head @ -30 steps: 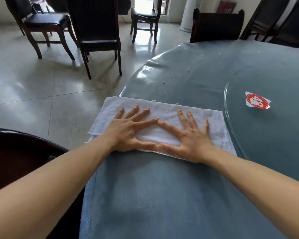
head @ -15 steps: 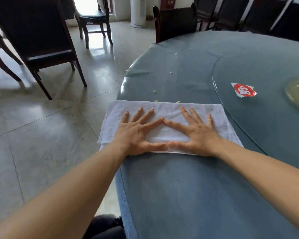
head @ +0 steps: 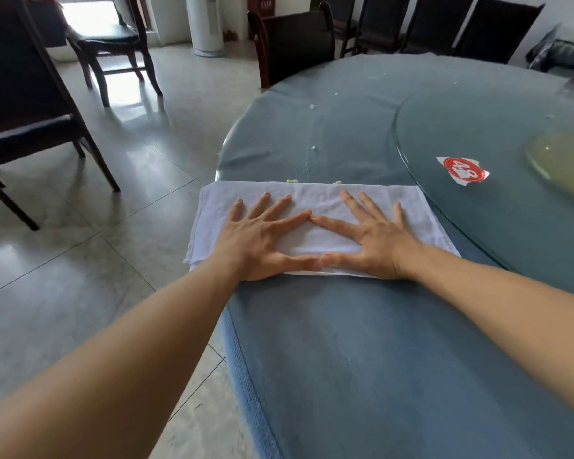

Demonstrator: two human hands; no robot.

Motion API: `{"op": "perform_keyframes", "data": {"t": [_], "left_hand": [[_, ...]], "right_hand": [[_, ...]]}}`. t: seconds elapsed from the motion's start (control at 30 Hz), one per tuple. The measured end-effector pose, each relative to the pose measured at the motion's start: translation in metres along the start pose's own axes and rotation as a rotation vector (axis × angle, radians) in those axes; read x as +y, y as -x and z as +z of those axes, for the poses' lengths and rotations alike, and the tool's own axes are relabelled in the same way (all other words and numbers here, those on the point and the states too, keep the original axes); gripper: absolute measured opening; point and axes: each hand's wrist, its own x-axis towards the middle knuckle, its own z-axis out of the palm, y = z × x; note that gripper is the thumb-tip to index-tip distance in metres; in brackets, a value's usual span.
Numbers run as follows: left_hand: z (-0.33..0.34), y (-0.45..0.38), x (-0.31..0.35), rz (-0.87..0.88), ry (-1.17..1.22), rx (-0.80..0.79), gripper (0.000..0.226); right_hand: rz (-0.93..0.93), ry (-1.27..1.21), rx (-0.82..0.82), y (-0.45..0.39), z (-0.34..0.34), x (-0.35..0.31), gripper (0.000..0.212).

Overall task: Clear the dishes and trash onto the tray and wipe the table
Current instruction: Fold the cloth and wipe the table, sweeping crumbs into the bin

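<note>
A folded white cloth (head: 315, 202) lies flat on the round table (head: 362, 342), which is covered in blue-grey fabric, near its left edge. My left hand (head: 262, 236) and my right hand (head: 368, 240) press flat on the cloth, fingers spread, forefingers and thumbs touching tip to tip. Small pale green crumbs (head: 292, 181) sit just beyond the cloth's far edge, and white specks (head: 311, 107) dot the table farther off.
A glass turntable (head: 497, 127) fills the table's right side, with a red and white number sticker (head: 463, 170) and a yellowish smear (head: 564, 164) on it. Dark wooden chairs (head: 295, 38) stand around the table and on the tiled floor (head: 80, 260) to the left.
Both hands have slid the cloth along the table's edge toward the crumbs, which now lie at the cloth's far edge. My view has shifted, so the chairs appear farther left.
</note>
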Motion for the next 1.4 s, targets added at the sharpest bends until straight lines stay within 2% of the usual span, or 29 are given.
{"op": "perform_keyframes", "data": {"t": [0.23,0.47,0.9,1.07,1.23,1.4], "left_hand": [[-0.021,-0.072,-0.051,0.129,0.015,-0.052,0.108],[-0.028,-0.125,-0.084,0.191,0.001,-0.056,0.099],[-0.039,-0.219,-0.13,0.281,0.05,-0.07,0.102],[-0.045,-0.276,-0.149,0.355,0.032,-0.093,0.097],[-0.05,-0.34,-0.167,0.393,0.047,-0.111,0.101],[-0.056,-0.403,-0.178,0.429,0.052,-0.15,0.103]], "right_hand": [[0.137,-0.038,0.004,-0.058,-0.01,-0.005,0.075],[0.198,-0.048,0.002,-0.104,-0.023,-0.004,0.079],[0.295,-0.071,0.033,-0.183,-0.039,0.011,0.075],[0.369,-0.108,0.033,-0.221,-0.049,0.022,0.074],[0.432,-0.112,0.043,-0.271,-0.062,0.038,0.08],[0.495,-0.124,0.049,-0.319,-0.074,0.061,0.076]]}}
